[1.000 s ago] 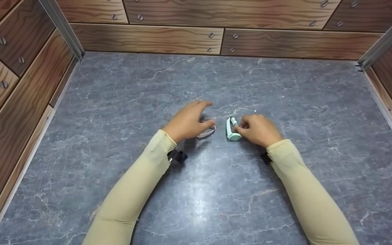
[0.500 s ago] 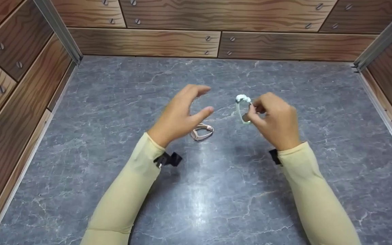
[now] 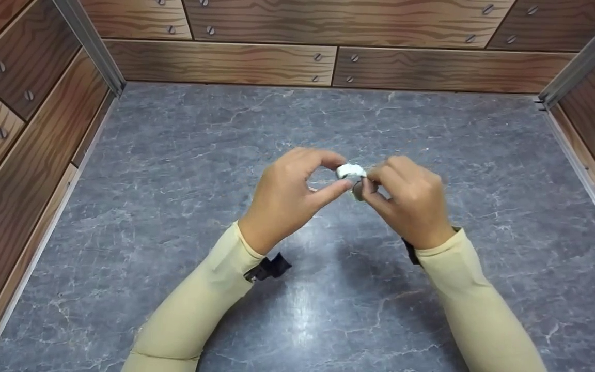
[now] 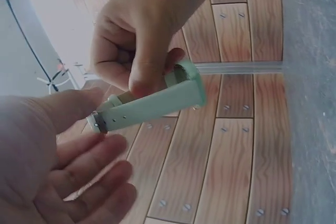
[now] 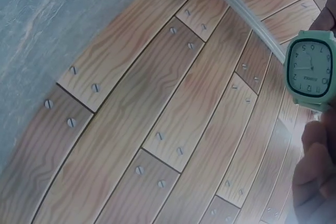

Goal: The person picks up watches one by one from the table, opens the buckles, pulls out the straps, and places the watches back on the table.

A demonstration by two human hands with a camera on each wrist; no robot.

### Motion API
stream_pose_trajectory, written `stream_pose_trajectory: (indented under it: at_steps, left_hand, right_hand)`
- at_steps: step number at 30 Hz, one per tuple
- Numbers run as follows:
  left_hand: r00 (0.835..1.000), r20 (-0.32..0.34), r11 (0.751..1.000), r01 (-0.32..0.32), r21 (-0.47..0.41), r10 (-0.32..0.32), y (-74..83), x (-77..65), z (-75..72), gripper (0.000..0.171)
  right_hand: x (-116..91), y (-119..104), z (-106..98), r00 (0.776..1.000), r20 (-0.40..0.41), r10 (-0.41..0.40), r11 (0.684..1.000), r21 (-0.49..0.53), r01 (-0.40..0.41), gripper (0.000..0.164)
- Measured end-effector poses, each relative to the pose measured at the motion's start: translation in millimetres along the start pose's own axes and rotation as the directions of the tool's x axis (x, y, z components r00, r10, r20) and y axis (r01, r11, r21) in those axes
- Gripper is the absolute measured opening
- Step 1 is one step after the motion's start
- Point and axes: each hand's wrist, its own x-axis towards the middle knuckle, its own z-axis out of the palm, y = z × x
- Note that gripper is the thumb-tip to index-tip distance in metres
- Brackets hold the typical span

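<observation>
A mint-green wristwatch (image 3: 350, 171) is held up between the two hands, its strap fastened in a loop. In the right wrist view its squarish dial faces the camera. The right hand (image 3: 406, 199) pinches the strap between thumb and curled fingers, with a fingertip inside the loop in the left wrist view. The left hand (image 3: 290, 196) has thumb and index finger on either side of the strap's buckle end (image 4: 98, 122), its other fingers loosely bent below. Only a pale sliver of a second, pinkish watch (image 3: 314, 189) shows behind the left hand.
The grey marbled tabletop (image 3: 199, 155) is bounded by wood-patterned panels (image 3: 225, 62) at the back and sides, with metal strips at the corners. A black device (image 3: 271, 266) is strapped at the left wrist, another (image 3: 412, 252) at the right.
The right hand has lifted the mint-green wristwatch off the table and brought it left. The left hand has risen from the pinkish watch and moved right to the mint-green wristwatch's buckle end.
</observation>
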Motion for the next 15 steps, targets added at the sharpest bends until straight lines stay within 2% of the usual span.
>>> stream_pose_trajectory:
  at_steps: [2, 4, 9, 15]
  left_hand:
    - [1.000, 0.002, 1.000, 0.017, 0.003, -0.017, 1.1, -0.3, -2.2, 0.021]
    - [1.000, 0.003, 1.000, 0.015, 0.001, -0.015, 1.3, -0.3, -4.1, 0.018]
    - [1.000, 0.007, 1.000, -0.031, -0.001, 0.031, 1.7, -0.6, -7.6, 0.018]
    - [0.995, 0.000, 0.995, -0.098, -0.021, 0.098, 3.0, 0.9, -8.4, 0.019]
  right_hand:
    - [0.9, -1.8, -0.9, 0.999, 0.033, 0.008, 1.000, 0.030, -0.009, 0.008]
    - [2.1, -3.1, -3.1, 0.996, 0.080, 0.049, 0.994, 0.091, -0.056, 0.006]
    - [8.1, -5.9, -10.9, 0.968, 0.197, 0.157, 0.946, 0.251, -0.204, 0.026]
    - [17.8, -12.2, -16.4, 0.953, 0.269, 0.139, 0.942, 0.262, -0.211, 0.021]
